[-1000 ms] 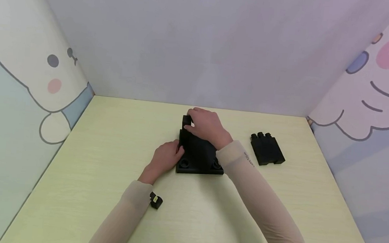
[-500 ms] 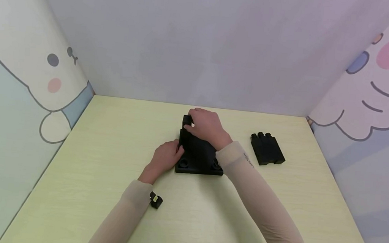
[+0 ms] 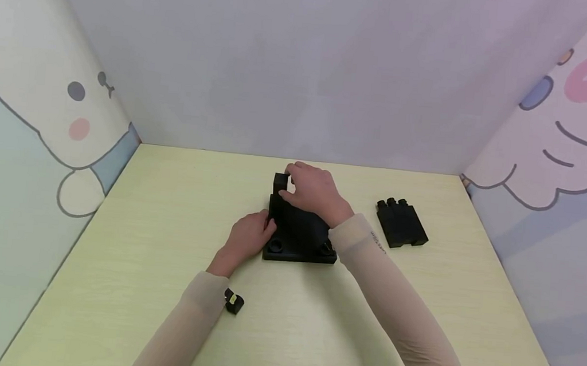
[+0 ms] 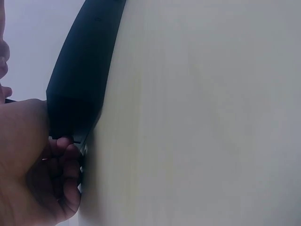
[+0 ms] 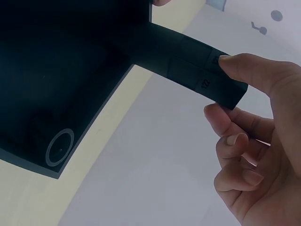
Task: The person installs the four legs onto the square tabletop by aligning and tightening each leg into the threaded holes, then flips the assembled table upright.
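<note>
A black plastic base (image 3: 299, 257) with a raised curved body and round rings at its front corners sits mid-table. At its back left stands a narrow black block (image 3: 280, 183). My right hand (image 3: 316, 191) pinches this block near its top; in the right wrist view the thumb lies on one face, close to printed digits, and fingers are behind the lower edge. My left hand (image 3: 248, 234) holds the left side of the base, thumb toward its inner face. Curled left fingers (image 4: 70, 169) show under the dark piece in the left wrist view, their tips partly hidden.
A flat black panel (image 3: 401, 226) with several round pegs along its far edge lies to the right. A small black part (image 3: 234, 302) with a yellow spot lies beside the left sleeve. A grey wall (image 3: 307, 69) rises behind the table (image 3: 168, 196), with cartoon-printed side walls.
The head view has shifted very slightly. My right hand has edged a little to the right against the narrow block; my left hand keeps the same hold.
</note>
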`<act>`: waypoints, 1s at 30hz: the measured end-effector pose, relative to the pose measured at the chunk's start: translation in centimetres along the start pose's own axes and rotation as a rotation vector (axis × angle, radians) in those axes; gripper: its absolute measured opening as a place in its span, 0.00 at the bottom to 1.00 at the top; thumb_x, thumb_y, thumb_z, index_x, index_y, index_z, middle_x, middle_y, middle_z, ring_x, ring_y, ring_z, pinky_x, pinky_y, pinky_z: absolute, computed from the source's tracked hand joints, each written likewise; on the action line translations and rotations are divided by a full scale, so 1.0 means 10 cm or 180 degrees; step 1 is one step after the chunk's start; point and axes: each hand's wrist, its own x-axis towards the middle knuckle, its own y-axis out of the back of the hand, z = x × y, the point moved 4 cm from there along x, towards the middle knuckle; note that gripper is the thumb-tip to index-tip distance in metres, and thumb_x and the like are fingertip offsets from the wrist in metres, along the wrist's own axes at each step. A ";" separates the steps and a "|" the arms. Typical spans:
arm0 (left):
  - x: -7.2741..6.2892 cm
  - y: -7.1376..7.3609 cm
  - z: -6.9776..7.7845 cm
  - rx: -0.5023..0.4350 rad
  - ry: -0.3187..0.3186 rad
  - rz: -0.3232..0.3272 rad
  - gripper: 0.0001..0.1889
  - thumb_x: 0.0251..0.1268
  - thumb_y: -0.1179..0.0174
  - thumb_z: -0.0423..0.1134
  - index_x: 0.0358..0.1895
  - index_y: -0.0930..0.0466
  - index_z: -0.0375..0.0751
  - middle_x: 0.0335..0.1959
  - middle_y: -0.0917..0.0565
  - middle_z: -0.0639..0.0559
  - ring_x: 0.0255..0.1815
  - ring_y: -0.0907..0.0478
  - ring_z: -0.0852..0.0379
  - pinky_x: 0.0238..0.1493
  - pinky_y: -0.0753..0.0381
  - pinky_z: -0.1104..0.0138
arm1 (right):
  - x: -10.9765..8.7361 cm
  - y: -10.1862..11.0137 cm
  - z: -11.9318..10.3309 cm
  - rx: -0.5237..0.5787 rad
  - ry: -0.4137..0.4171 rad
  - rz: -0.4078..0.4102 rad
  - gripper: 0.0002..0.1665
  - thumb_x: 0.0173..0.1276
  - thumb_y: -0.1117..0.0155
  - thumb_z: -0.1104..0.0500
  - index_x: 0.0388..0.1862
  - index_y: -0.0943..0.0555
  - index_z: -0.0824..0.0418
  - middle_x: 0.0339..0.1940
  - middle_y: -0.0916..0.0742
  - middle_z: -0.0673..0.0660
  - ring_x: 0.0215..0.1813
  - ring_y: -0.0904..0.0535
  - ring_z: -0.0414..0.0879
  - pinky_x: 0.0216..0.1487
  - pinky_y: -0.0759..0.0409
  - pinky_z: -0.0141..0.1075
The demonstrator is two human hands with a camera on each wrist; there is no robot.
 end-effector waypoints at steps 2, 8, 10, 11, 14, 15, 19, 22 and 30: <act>0.00 0.00 -0.01 -0.0003 0.0008 -0.0012 0.15 0.77 0.54 0.46 0.30 0.30 0.43 0.20 0.31 0.52 0.21 0.33 0.55 0.23 0.39 0.66 | -0.02 0.01 0.02 -0.0004 -0.0017 0.0006 0.25 0.71 0.36 0.43 0.61 0.21 0.54 0.49 0.14 0.51 0.45 0.14 0.44 0.41 0.17 0.44; 0.00 -0.02 -0.03 -0.0001 -0.0032 0.0021 0.15 0.76 0.53 0.46 0.30 0.30 0.42 0.20 0.30 0.51 0.21 0.33 0.55 0.22 0.39 0.65 | -0.13 0.02 0.12 -0.0010 -0.0104 0.0054 0.23 0.73 0.38 0.46 0.60 0.21 0.55 0.50 0.14 0.51 0.45 0.14 0.45 0.41 0.16 0.45; 0.00 -0.02 -0.04 0.0012 -0.0049 0.0034 0.15 0.76 0.53 0.46 0.31 0.30 0.42 0.20 0.30 0.51 0.21 0.33 0.55 0.22 0.40 0.65 | -0.18 0.01 0.19 -0.0026 -0.0171 0.0076 0.22 0.73 0.39 0.46 0.60 0.21 0.55 0.49 0.14 0.52 0.44 0.14 0.46 0.41 0.17 0.45; 0.01 -0.03 -0.04 0.0022 -0.0055 0.0036 0.15 0.76 0.53 0.46 0.31 0.30 0.42 0.20 0.30 0.51 0.21 0.33 0.55 0.22 0.40 0.65 | -0.20 0.01 0.23 -0.0036 -0.0204 0.0090 0.21 0.74 0.39 0.46 0.59 0.21 0.55 0.49 0.14 0.52 0.44 0.14 0.46 0.41 0.17 0.45; 0.02 -0.03 -0.05 0.0033 -0.0037 0.0017 0.15 0.76 0.54 0.47 0.31 0.30 0.43 0.20 0.31 0.52 0.21 0.34 0.55 0.22 0.41 0.66 | -0.28 -0.01 0.35 -0.0059 -0.0303 0.0101 0.21 0.74 0.40 0.46 0.58 0.21 0.56 0.49 0.14 0.53 0.44 0.15 0.47 0.40 0.17 0.46; 0.02 -0.03 -0.05 0.0031 -0.0034 0.0006 0.15 0.76 0.54 0.47 0.31 0.30 0.43 0.20 0.31 0.52 0.21 0.34 0.55 0.22 0.41 0.66 | -0.31 -0.01 0.39 -0.0059 -0.0331 0.0105 0.20 0.74 0.40 0.46 0.58 0.21 0.56 0.49 0.14 0.53 0.44 0.15 0.47 0.40 0.17 0.46; 0.02 -0.01 -0.05 0.0019 -0.0028 -0.0032 0.15 0.76 0.54 0.46 0.31 0.30 0.43 0.20 0.32 0.52 0.21 0.35 0.55 0.22 0.41 0.65 | -0.43 -0.03 0.54 -0.0040 -0.0422 0.0093 0.20 0.75 0.41 0.48 0.57 0.20 0.58 0.50 0.14 0.55 0.45 0.14 0.48 0.39 0.17 0.47; 0.02 0.02 -0.05 0.0008 -0.0028 -0.0024 0.15 0.76 0.54 0.46 0.31 0.30 0.42 0.20 0.32 0.52 0.21 0.35 0.55 0.22 0.41 0.65 | -0.51 -0.04 0.64 -0.0008 -0.0482 0.0088 0.20 0.75 0.41 0.48 0.57 0.19 0.59 0.49 0.14 0.56 0.45 0.14 0.49 0.38 0.17 0.48; 0.02 -0.01 -0.05 0.0009 -0.0094 -0.0012 0.15 0.76 0.54 0.46 0.31 0.31 0.43 0.20 0.33 0.53 0.20 0.36 0.56 0.22 0.42 0.66 | -0.75 -0.13 0.90 -0.0015 -0.0691 0.0000 0.21 0.73 0.40 0.48 0.56 0.18 0.60 0.48 0.13 0.57 0.43 0.14 0.51 0.34 0.18 0.46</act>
